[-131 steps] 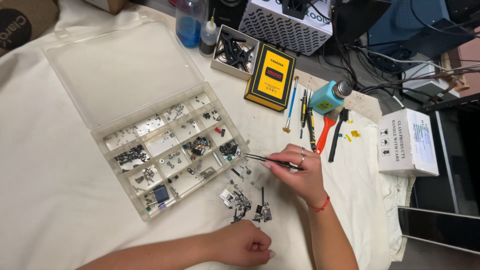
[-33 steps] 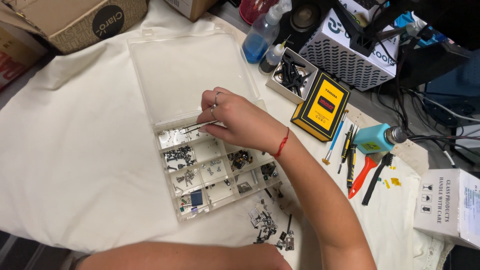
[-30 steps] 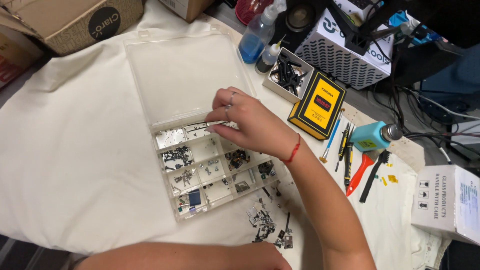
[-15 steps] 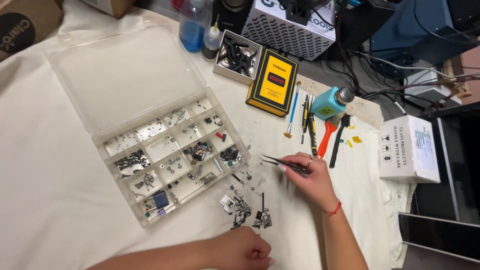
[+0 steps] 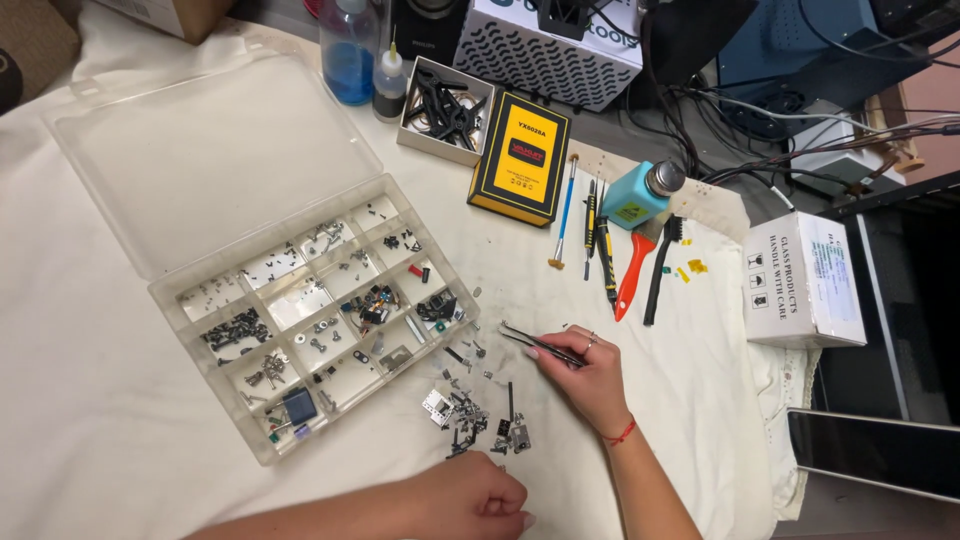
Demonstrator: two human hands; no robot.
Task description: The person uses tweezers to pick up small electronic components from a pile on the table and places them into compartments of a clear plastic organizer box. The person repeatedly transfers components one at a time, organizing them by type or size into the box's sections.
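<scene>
White cloth (image 5: pixel 90 400) covers table. Open parts box (image 5: pixel 310 320) left of centre, lid flat behind. Left hand (image 5: pixel 470 500) fisted on cloth, holds nothing visible. Loose parts (image 5: pixel 470 410) just above. Right hand (image 5: pixel 585 375) pinches tweezers (image 5: pixel 540 345), tips left, over cloth. White carton (image 5: pixel 800 280) far right.

The right hand (image 5: pixel 585 372), which a second ago reached over the far compartments of the clear parts box (image 5: pixel 310 320), has withdrawn. It now rests on the white cloth (image 5: pixel 90 420) beside the box's near right corner. The tweezers (image 5: pixel 540 345) in it point at the loose small parts (image 5: pixel 475 410). The left hand (image 5: pixel 470 500) now lies at the cloth's near edge.
</scene>
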